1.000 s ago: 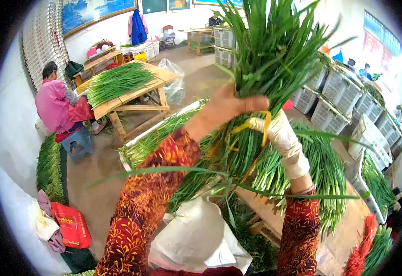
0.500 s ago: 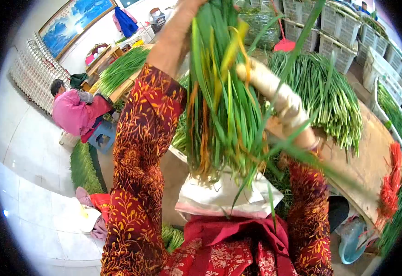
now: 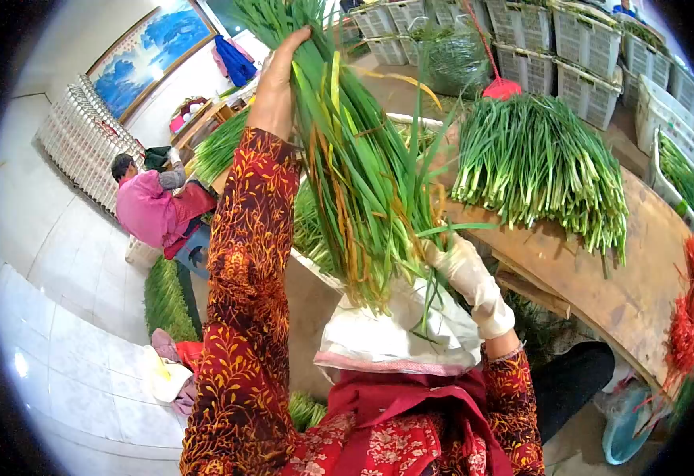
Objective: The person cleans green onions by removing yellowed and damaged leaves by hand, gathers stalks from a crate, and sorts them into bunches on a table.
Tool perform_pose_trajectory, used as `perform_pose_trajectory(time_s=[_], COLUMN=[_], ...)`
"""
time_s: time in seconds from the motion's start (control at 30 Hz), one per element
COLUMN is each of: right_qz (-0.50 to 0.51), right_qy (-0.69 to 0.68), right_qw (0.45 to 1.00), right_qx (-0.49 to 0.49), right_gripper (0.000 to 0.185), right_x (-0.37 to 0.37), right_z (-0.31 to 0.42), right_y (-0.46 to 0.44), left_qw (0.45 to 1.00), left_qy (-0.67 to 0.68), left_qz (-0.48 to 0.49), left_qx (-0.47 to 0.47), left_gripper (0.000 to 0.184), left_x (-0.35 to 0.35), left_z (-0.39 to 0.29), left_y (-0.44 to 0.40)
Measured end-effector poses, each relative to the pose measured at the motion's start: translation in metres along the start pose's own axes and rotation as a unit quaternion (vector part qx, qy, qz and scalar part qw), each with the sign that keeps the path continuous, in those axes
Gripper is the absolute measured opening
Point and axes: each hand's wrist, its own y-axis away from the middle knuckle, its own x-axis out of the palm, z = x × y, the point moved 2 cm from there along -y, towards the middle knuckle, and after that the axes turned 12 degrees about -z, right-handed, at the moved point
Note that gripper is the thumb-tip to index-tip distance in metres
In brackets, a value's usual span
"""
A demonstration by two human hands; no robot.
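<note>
A long bunch of garlic chives (image 3: 355, 166), with yellow and brown leaves among the green, slants down in front of me. My left hand (image 3: 277, 87), bare, is closed round its upper part. At the lower right side of the bunch, my right hand (image 3: 467, 278) in a white glove has its fingers closed on some of the leaves; the fingertips are partly hidden by them. Below the bunch, a white cloth (image 3: 394, 337) lies over my lap. To the right, a large pile of trimmed garlic chives (image 3: 545, 170) rests on a wooden board (image 3: 569, 266).
Red ties (image 3: 688, 309) hang at the board's right end, above a blue basin (image 3: 626, 428). Stacked white crates (image 3: 589, 91) and a red dustpan (image 3: 501, 88) stand behind. A co-worker in pink (image 3: 152, 202) sits at the left. More chives (image 3: 171, 297) lie on the floor.
My right hand has moved down from the bunch's upper right side to its lower right edge. The bunch has tilted, its top leaning left, and my left hand shows more clearly.
</note>
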Motion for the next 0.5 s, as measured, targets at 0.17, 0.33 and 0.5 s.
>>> perform_pose_trajectory(time_s=[0.17, 0.33, 0.5], right_qz=[-0.062, -0.152, -0.213], right_qy=[0.112, 0.278, 0.376], right_qw=[0.991, 0.947, 0.893], right_qx=[-0.037, -0.06, -0.125], right_gripper=[0.053, 0.051, 0.046], right_x=[-0.007, 0.001, -0.002], right_z=[0.005, 0.014, -0.019], right_y=[0.005, 0.012, 0.034], left_qw=[0.998, 0.996, 0.997], left_qy=[0.019, 0.084, 0.036], left_qz=[-0.033, -0.031, -0.07], left_qx=[-0.042, -0.005, 0.028], left_gripper=[0.035, 0.027, 0.039], left_x=[-0.029, -0.024, -0.017], left_z=[0.017, 0.021, 0.011], left_y=[-0.031, -0.03, 0.001])
